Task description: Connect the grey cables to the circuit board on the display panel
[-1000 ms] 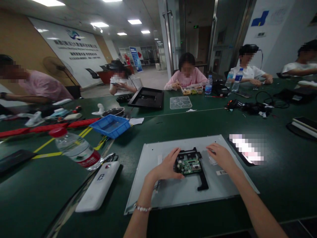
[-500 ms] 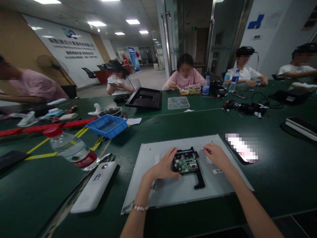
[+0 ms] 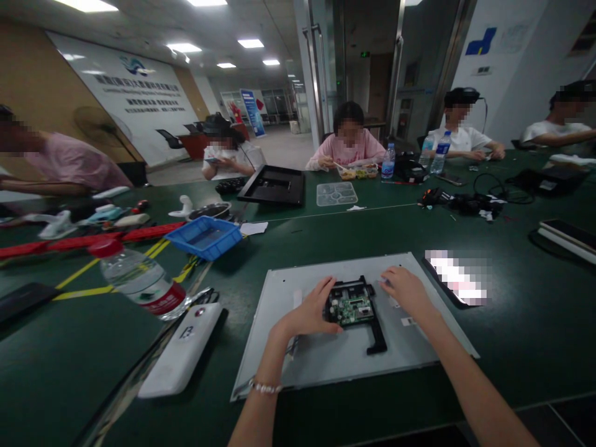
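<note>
A grey metal panel (image 3: 326, 363) lies on the green table, and on its middle rests a black frame (image 3: 376, 338) with a green circuit board (image 3: 354, 310). My left hand (image 3: 310, 311) grips the left edge of that frame, thumb at the lower edge and fingers at the upper left. Right of the frame, above the panel, my right hand (image 3: 406, 288) has its fingertips pinched together near a small white connector or cable end too small to make out. A small white label (image 3: 408, 321) is on the panel below it.
Right of the panel lies a lit phone (image 3: 454, 277). At left are a white power bank (image 3: 184, 354), a water bottle (image 3: 144, 279) and a blue basket (image 3: 205, 238). A black tray-like cover (image 3: 272, 186) stands farther back. Several people sit around the table.
The view has shifted slightly, moving things at left a little rightward. My left hand keeps its hold; my right fingertips have barely moved.
</note>
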`<state>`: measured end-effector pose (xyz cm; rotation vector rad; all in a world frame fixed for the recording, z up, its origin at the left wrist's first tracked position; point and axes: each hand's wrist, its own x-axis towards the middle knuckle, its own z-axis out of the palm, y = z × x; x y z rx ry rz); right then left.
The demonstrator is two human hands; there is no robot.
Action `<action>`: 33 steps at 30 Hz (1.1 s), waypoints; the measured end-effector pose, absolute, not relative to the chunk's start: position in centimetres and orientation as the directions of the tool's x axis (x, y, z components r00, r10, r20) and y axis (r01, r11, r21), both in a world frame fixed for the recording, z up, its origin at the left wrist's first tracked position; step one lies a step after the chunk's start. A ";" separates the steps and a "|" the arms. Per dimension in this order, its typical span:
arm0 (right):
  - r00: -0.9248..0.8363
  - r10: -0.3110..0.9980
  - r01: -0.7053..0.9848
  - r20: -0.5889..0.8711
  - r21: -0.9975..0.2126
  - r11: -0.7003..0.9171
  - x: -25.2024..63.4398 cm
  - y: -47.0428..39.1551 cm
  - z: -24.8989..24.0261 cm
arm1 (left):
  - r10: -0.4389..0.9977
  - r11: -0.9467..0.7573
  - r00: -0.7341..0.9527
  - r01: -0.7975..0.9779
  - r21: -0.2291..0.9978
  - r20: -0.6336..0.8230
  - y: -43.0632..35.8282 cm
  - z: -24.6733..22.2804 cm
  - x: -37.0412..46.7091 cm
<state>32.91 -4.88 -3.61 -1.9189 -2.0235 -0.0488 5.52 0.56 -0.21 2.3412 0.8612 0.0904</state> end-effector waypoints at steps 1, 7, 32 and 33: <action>-0.028 0.966 0.981 0.257 -0.180 0.076 32.8 -4.8 -3.6 | 0.605 -0.582 0.782 0.562 0.588 -0.148 0.5 -0.1 5.5; -0.014 0.924 0.976 0.381 -0.196 0.095 33.4 -5.1 -2.7 | 0.616 -0.565 0.771 0.577 0.590 -0.163 0.2 0.4 5.5; -0.387 0.881 0.856 0.274 -0.250 0.453 29.2 -1.2 -2.9 | 0.609 -0.609 0.785 0.555 0.567 -0.114 0.5 -1.1 5.3; -0.380 0.884 0.844 0.273 -0.288 0.452 29.4 -1.1 -3.1 | 0.608 -0.611 0.786 0.553 0.566 -0.112 0.5 -1.1 5.3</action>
